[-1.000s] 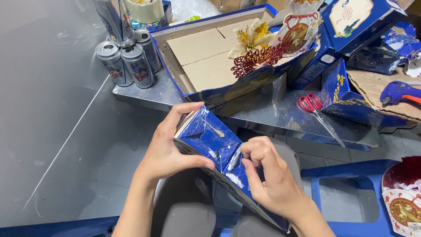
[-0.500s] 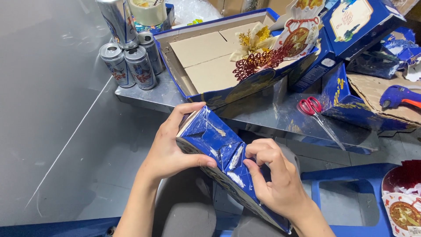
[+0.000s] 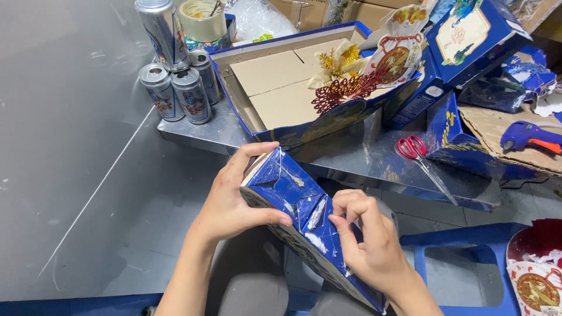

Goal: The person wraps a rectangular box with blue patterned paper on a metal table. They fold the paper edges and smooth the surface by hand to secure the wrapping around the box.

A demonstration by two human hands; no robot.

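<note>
I hold a long glossy blue cardboard box (image 3: 293, 193) over my lap, tilted with one end up toward the metal table. My left hand (image 3: 234, 202) wraps around its upper end, thumb on the near face and fingers over the top edge. My right hand (image 3: 366, 240) pinches a folded flap at the middle of the box, where torn white patches show on the blue surface. The lower end of the box runs under my right wrist.
A steel table (image 3: 363, 155) holds an open blue box lined with cardboard and decorated with gold and red ornaments (image 3: 304, 88), several cans (image 3: 175, 88), a tape roll (image 3: 202, 17), red scissors (image 3: 418, 155), a blue glue gun (image 3: 530, 137) and more blue boxes (image 3: 474, 35). Blue plastic stool (image 3: 462, 263) lower right.
The box has tipped slightly more upright and both hands shifted a little right; my right fingers have moved onto the flap and pinch it tighter.
</note>
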